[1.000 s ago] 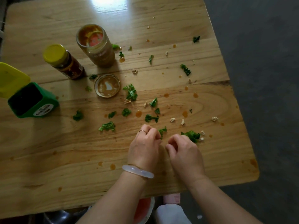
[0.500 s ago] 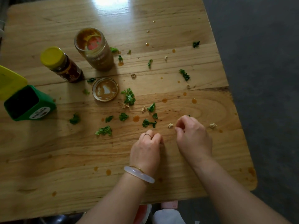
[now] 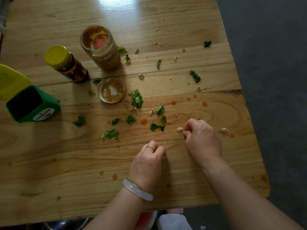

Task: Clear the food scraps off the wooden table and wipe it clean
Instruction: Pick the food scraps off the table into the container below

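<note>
Filling most of the head view: light plank wooden table (image 3: 49,163), grey floor along its right side.

Left edge: green square plastic tub (image 3: 33,105) with its yellow lid (image 3: 11,80) flipped up, dark inside.

Behind it, dark sauce bottle with yellow cap (image 3: 66,63). Just right of that, open glass jar smeared with brown paste (image 3: 101,48), upright. Its round metal lid (image 3: 111,90) lies inside-up on the table in front of both, apart from them.

Left hand (image 3: 146,163): knuckles up, fingers curled under, thin ring, pale bangle on wrist, resting on the table near the front edge. Cannot tell whether it holds anything.

Right hand (image 3: 201,140): fingers curled, tips pinched together on the table surface. What's in the pinch is hidden.

Green leaf scraps (image 3: 137,99) scattered mid-table, from beside the jar out to the right edge; biggest clump just right of the metal lid.

Small pale crumb (image 3: 179,129) just beside the right fingertips; whether it touches them I cannot tell. Another crumb (image 3: 224,130) right of that hand.

Orange sauce drops (image 3: 143,122) dotted across the centre, right side and front.
</note>
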`<action>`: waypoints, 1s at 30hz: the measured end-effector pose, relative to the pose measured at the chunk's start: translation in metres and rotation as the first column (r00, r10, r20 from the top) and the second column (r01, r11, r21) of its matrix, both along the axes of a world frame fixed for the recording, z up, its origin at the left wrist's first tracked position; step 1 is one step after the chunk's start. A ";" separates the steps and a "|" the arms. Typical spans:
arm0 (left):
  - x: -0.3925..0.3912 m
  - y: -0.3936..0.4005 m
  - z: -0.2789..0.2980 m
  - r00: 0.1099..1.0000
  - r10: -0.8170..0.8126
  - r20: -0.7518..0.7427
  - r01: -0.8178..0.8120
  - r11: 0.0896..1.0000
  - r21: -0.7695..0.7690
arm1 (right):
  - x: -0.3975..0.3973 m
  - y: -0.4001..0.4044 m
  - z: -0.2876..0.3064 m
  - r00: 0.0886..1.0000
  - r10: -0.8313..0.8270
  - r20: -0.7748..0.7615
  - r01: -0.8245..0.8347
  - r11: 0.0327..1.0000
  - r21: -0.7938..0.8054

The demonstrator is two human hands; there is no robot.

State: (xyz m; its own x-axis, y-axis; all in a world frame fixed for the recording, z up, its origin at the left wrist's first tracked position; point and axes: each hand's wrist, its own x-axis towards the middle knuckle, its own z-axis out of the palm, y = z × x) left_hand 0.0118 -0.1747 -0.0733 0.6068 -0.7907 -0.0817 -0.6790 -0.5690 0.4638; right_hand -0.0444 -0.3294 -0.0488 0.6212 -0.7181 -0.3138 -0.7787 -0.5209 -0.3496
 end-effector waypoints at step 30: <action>-0.042 0.173 0.037 0.684 0.630 -0.367 -0.672 0.740 0.017 | -0.055 0.199 0.029 0.989 -0.142 0.049 0.080 0.775 0.627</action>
